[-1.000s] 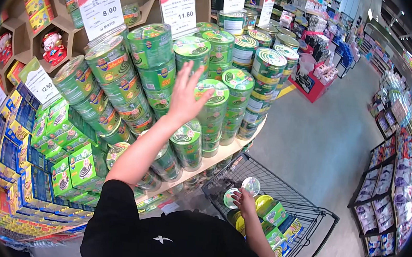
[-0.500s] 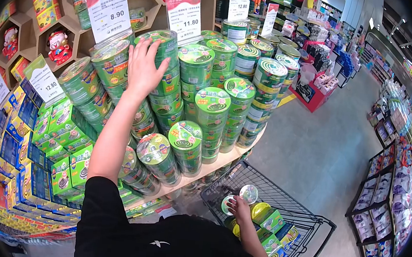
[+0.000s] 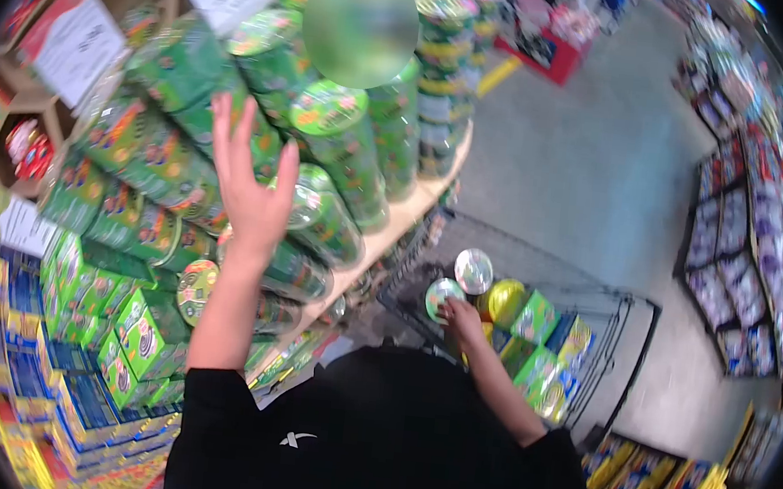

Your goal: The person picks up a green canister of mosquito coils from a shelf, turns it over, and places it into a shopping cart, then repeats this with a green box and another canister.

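My left hand (image 3: 253,195) is open, fingers spread, against the stacked green tubs of mosquito coils (image 3: 178,64) on the shelf. Several of these clear-sided tub stacks lean to the left. Down in the black wire shopping cart (image 3: 627,390), my right hand (image 3: 461,321) has its fingers closed at the edge of a round mosquito coil tub (image 3: 444,299). Another round tub (image 3: 474,271) with a pale lid stands beside it. A yellow-topped tub (image 3: 505,301) and green mosquito coil boxes (image 3: 535,317) lie to the right in the cart.
Green boxes (image 3: 145,334) and blue-and-yellow boxes (image 3: 94,400) are piled at the left. The wooden shelf edge (image 3: 404,216) runs between the tubs and the cart. Grey floor (image 3: 569,158) extends beyond it, with a packed display rack (image 3: 740,250) at the right.
My left hand has come down from the top of a tub stack to its side. The stacks there now lean further left. My right hand stays at the tubs in the cart. The view has shifted.
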`<state>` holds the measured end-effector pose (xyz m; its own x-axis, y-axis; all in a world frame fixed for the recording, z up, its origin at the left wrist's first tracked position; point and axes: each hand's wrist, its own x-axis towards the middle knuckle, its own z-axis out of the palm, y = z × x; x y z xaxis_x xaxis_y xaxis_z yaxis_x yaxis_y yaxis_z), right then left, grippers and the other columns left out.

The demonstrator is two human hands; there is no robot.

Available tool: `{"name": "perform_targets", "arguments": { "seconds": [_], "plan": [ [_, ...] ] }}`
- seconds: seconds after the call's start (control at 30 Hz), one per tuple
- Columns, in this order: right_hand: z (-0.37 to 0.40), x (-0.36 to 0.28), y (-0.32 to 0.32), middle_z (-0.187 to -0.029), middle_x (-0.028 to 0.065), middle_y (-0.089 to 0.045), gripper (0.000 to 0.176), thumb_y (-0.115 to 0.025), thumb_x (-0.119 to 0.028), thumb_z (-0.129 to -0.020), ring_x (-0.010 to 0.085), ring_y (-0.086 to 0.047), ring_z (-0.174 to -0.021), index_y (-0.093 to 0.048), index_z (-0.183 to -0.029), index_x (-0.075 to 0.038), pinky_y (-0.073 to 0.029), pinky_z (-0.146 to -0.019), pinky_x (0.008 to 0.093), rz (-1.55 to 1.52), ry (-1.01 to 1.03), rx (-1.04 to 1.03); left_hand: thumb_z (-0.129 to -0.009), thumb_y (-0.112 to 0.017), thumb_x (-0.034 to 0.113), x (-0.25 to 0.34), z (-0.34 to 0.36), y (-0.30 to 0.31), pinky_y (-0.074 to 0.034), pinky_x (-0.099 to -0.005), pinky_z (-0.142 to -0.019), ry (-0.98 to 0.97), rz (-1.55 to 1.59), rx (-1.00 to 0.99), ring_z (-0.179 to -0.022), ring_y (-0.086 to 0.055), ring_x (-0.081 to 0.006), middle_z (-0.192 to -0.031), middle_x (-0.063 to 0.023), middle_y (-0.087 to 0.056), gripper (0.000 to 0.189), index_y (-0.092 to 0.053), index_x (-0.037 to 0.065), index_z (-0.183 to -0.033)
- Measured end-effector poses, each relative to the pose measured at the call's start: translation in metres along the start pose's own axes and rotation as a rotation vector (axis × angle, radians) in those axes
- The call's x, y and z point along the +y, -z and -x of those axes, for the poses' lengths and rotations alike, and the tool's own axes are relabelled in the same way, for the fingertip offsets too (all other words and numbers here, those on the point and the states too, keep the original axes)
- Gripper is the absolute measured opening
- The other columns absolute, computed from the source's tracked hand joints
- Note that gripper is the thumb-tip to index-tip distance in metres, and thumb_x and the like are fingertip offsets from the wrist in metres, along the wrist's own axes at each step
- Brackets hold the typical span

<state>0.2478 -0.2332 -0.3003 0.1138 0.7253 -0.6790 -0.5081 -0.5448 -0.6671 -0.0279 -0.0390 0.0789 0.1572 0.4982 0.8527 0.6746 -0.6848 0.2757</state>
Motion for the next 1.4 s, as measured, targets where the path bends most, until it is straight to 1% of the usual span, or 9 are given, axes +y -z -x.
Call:
{"name": "perform_targets", "arguments": {
  "seconds": [0.17,0.37,0.47,0.57,0.83,0.87,0.97,1.33,1.4],
  "plan": [
    [0.002,0.029,0.016,-0.1,-0.0004,-0.062,0.031,-0.06,-0.036,-0.1,0.0152,-0.062,-0.09,-0.06,-0.115,-0.009,-0.049,-0.074,0.0325,-0.062,-0.054,0.036,-0.087,-0.07,0.012,0.05,0.14,-0.067,-0.031,-0.0464,-0.117,0.243,0.339,-0.5,-0.142,-0.039,-0.0402,-0.153,-0.0235,-0.04,0.056,-0.052,0.0,-0.14],
    [0.014,0.046,0.028,-0.101,-0.0007,-0.06,0.032,-0.058,-0.039,-0.1,0.0153,-0.06,-0.099,-0.06,-0.113,-0.009,-0.051,-0.077,0.0332,0.024,-0.123,0.189,-0.09,-0.072,0.024,0.035,0.307,-0.112,-0.036,-0.0424,-0.114,0.981,0.542,-0.892,-0.139,-0.041,-0.0395,-0.151,-0.0263,-0.038,0.058,-0.052,0.001,-0.139],
    [0.005,0.058,0.037,-0.114,0.0032,-0.059,0.035,-0.058,-0.038,-0.1,0.0178,-0.058,-0.104,-0.061,-0.12,-0.008,-0.052,-0.082,0.0348,0.043,-0.188,0.227,-0.091,-0.074,0.023,0.02,0.364,-0.119,-0.053,-0.0401,-0.097,0.806,0.371,-1.104,-0.128,-0.054,-0.0315,-0.151,-0.0202,-0.04,0.059,-0.051,0.006,-0.142],
    [-0.013,0.074,0.048,-0.117,0.0052,-0.06,0.043,-0.06,-0.038,-0.099,0.0182,-0.058,-0.104,-0.059,-0.128,-0.007,-0.052,-0.082,0.0348,0.074,-0.232,0.246,-0.09,-0.07,0.034,0.028,0.37,-0.126,-0.034,-0.0435,-0.116,0.87,0.398,-1.21,-0.141,-0.04,-0.0394,-0.149,-0.0271,-0.042,0.06,-0.053,0.002,-0.139],
    [-0.093,0.09,0.049,-0.123,0.016,-0.063,0.056,-0.067,-0.035,-0.092,0.0288,-0.063,-0.103,-0.055,-0.134,0.001,-0.053,-0.087,0.04,0.227,-0.179,0.431,-0.091,-0.068,0.031,0.03,0.404,-0.205,-0.035,-0.0437,-0.115,0.895,0.417,-1.215,-0.139,-0.042,-0.0412,-0.146,-0.0288,-0.045,0.065,-0.046,0.003,-0.145],
    [-0.113,0.11,0.05,-0.113,0.0289,-0.065,0.056,-0.065,-0.03,-0.088,0.0436,-0.064,-0.106,-0.056,-0.128,0.007,-0.052,-0.091,0.0461,0.475,0.061,0.63,-0.091,-0.07,0.03,0.027,0.412,-0.218,-0.046,-0.0451,-0.104,0.823,0.387,-1.209,-0.122,-0.058,-0.0409,-0.144,-0.0282,-0.048,0.067,-0.045,0.003,-0.146],
    [-0.138,0.099,0.05,-0.122,0.0334,-0.06,0.06,-0.064,-0.029,-0.087,0.0497,-0.058,-0.115,-0.051,-0.134,0.007,-0.046,-0.101,0.0523,0.584,0.002,0.75,-0.09,-0.07,0.034,0.022,0.427,-0.254,-0.043,-0.0433,-0.109,0.887,0.294,-1.343,-0.129,-0.054,-0.0406,-0.146,-0.0288,-0.048,0.076,-0.039,0.0,-0.15],
    [-0.218,0.149,0.094,-0.111,0.0115,-0.063,0.067,-0.059,0.001,-0.073,0.0223,-0.062,-0.095,-0.048,-0.139,-0.002,-0.051,-0.077,0.0339,0.12,-0.138,0.597,-0.091,-0.069,0.024,0.007,0.494,-0.339,-0.037,-0.038,-0.113,1.457,0.49,-1.401,-0.138,-0.047,-0.0318,-0.151,-0.025,-0.045,0.09,-0.016,0.0,-0.159],
    [-0.212,0.141,0.095,-0.121,0.0155,-0.063,0.069,-0.06,-0.005,-0.075,0.0273,-0.063,-0.106,-0.047,-0.142,-0.001,-0.051,-0.087,0.0371,0.067,-0.182,0.534,-0.092,-0.069,0.022,0.01,0.496,-0.342,-0.039,-0.0361,-0.111,1.598,0.561,-1.377,-0.136,-0.049,-0.0289,-0.151,-0.0225,-0.046,0.09,-0.014,0.002,-0.16]
  ]
}}
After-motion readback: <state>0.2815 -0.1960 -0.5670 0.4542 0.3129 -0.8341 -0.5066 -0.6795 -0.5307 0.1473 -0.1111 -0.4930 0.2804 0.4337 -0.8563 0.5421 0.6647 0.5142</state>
